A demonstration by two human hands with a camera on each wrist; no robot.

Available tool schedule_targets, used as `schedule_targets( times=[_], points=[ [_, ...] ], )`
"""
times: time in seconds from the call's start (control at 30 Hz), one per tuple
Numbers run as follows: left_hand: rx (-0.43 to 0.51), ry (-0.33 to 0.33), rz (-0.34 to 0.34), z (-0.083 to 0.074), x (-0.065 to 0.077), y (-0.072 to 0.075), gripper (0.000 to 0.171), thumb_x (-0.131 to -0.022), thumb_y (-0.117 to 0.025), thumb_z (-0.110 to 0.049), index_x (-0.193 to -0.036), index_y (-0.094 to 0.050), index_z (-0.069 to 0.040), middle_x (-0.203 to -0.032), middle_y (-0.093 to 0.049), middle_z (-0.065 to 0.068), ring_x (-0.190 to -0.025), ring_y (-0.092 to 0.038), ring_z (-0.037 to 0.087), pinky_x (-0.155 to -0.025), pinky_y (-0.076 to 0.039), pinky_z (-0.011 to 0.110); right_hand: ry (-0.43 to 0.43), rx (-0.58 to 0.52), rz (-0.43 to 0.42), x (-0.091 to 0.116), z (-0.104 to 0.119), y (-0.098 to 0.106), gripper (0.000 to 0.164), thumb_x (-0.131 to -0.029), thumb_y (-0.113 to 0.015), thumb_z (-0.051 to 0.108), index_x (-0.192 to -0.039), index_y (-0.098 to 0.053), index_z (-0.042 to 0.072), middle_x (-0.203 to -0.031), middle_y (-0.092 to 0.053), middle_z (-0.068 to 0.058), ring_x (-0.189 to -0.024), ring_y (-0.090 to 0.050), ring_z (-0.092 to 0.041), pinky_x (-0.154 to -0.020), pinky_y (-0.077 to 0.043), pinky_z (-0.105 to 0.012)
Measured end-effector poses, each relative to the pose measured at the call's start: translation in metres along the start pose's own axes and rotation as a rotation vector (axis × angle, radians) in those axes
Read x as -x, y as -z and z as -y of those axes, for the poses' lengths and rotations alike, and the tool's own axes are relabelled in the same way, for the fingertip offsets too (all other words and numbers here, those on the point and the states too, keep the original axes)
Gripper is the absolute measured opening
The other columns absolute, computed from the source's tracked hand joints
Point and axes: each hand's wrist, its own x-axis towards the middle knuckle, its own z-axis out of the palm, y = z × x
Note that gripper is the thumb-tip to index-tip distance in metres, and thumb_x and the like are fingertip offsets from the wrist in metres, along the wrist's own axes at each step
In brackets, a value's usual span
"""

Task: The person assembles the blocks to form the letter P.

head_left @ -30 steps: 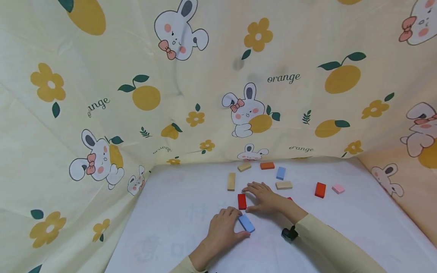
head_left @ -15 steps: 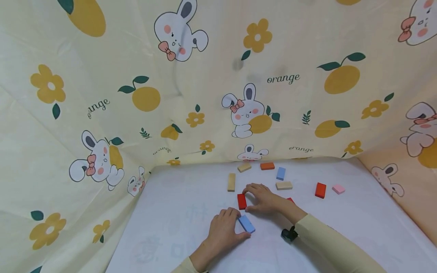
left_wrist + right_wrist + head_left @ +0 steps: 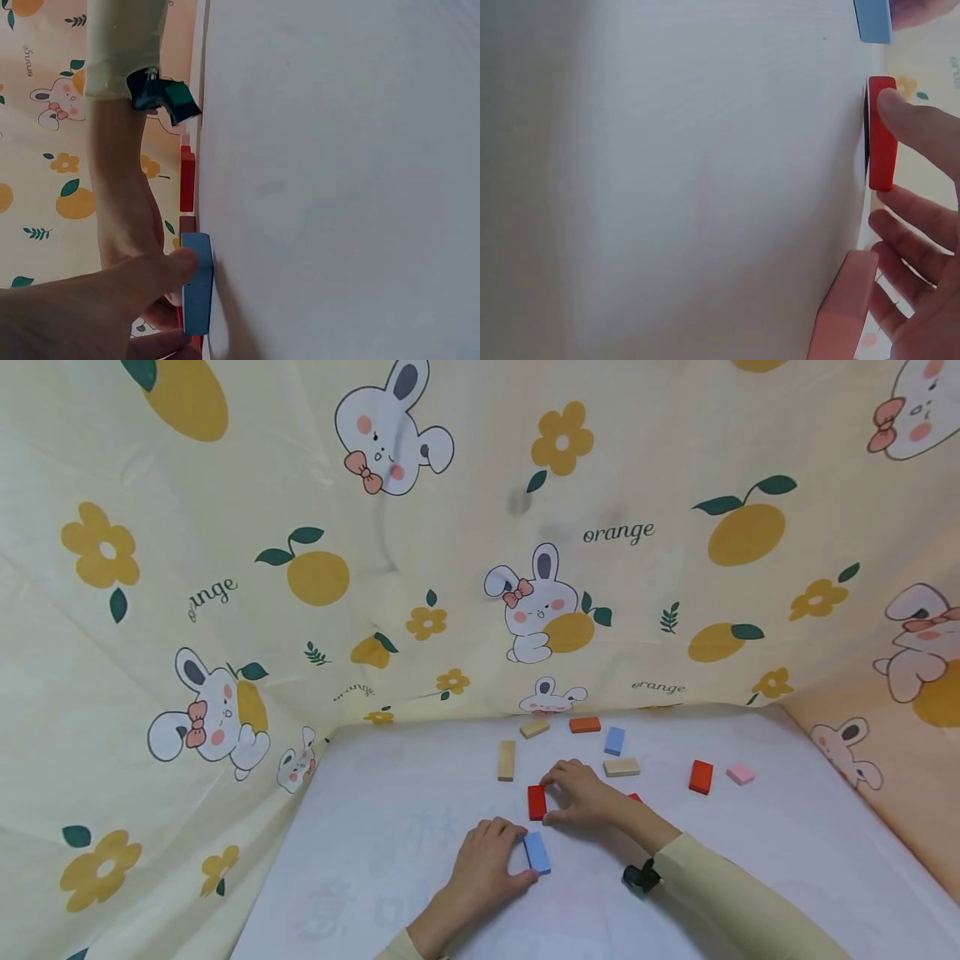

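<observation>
My left hand pinches a blue block lengthwise, thumb at its near end and fingertips at its far end. In the left wrist view, the thumb presses on the blue block near one end. Just beyond it, my right hand grips a red block between thumb and fingers. The right wrist view shows the thumb on one end of this red block and a fingertip at the other. Both blocks are low over the white table, a small gap between them.
Wooden blocks, an orange block and another blue block lie farther back. To the right are a red block and a pink block. My right forearm partly covers another red block. A patterned curtain surrounds the table.
The red block has shifted slightly right with my right hand. My left hand has turned the blue block from a slant to nearly straight and moved it a little left.
</observation>
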Motion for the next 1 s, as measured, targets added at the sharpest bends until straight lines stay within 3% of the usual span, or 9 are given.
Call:
schedule_targets(
  times=[0.23, 0.4, 0.6, 0.87, 1.0],
  points=[
    [0.064, 0.0, 0.038, 0.006, -0.003, 0.001, 0.064, -0.088, -0.084, -0.058, -0.136, -0.069, -0.019, -0.128, -0.065, -0.002, -0.12, -0.058, 0.02, -0.108, -0.048, 0.046, 0.038, 0.005, -0.025, 0.009, -0.004, 0.007, 0.056, -0.083, -0.092, 0.044, -0.129, -0.073, 0.018, -0.131, -0.068, -0.002, -0.126, -0.055, -0.028, -0.11, -0.045, -0.057],
    [0.059, -0.063, 0.053, 0.013, -0.003, 0.005, 0.061, -0.089, -0.084, -0.056, -0.135, -0.07, -0.02, -0.128, -0.066, -0.004, -0.119, -0.058, 0.017, -0.108, -0.048, 0.044, 0.065, -0.023, -0.053, 0.019, -0.003, 0.011, 0.055, -0.085, -0.091, 0.042, -0.129, -0.071, 0.015, -0.128, -0.067, -0.002, -0.116, -0.054, -0.023, -0.101, -0.049, -0.049],
    [0.035, -0.127, 0.041, 0.019, 0.006, 0.008, 0.06, -0.088, -0.083, -0.058, -0.132, -0.071, -0.02, -0.125, -0.068, -0.006, -0.117, -0.059, 0.015, -0.107, -0.048, 0.042, 0.072, -0.1, -0.062, 0.034, 0.002, 0.012, 0.057, -0.085, -0.091, 0.042, -0.13, -0.068, 0.015, -0.124, -0.067, -0.003, -0.113, -0.054, -0.023, -0.096, -0.054, -0.041],
    [0.051, -0.178, 0.021, 0.022, 0.02, 0.011, 0.056, -0.088, -0.082, -0.057, -0.131, -0.071, -0.022, -0.124, -0.068, -0.008, -0.118, -0.06, 0.014, -0.106, -0.049, 0.04, 0.066, -0.119, -0.044, 0.049, 0.012, 0.009, 0.058, -0.086, -0.091, 0.041, -0.132, -0.067, 0.016, -0.128, -0.066, -0.003, -0.12, -0.057, -0.025, -0.102, -0.053, -0.052],
    [0.065, -0.173, 0.031, 0.021, 0.024, 0.013, 0.056, -0.088, -0.083, -0.055, -0.131, -0.071, -0.022, -0.125, -0.068, -0.008, -0.119, -0.06, 0.015, -0.106, -0.049, 0.04, 0.071, -0.157, -0.029, 0.054, 0.017, 0.008, 0.058, -0.086, -0.091, 0.039, -0.132, -0.066, 0.014, -0.128, -0.065, -0.003, -0.118, -0.058, -0.024, -0.101, -0.055, -0.048]
  ],
)
